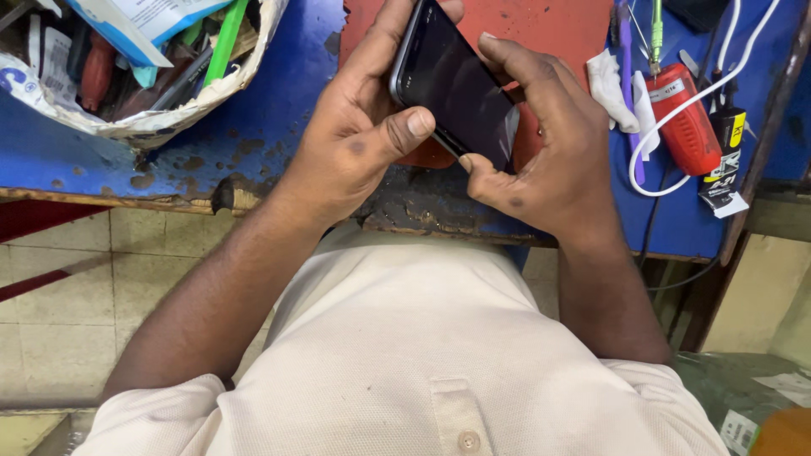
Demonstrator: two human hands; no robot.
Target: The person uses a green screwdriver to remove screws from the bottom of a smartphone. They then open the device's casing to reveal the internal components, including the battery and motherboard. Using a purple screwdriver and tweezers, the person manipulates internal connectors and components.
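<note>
The person is wearing a cream short-sleeved polo shirt (pixel 422 355). A pale button (pixel 469 441) is showing on its placket. Both forearms are showing bare.

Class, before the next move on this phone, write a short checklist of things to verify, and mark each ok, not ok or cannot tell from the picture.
1. Left hand grips the phone by its edge: ok.
2. Right hand has fingertips at the phone's lower corner: ok.
3. Phone screen dark: ok.
4. Phone held over the red mat: ok.
5. Screen already lifting from the body: cannot tell.
6. Red tool lies beside the right hand: ok.
</note>
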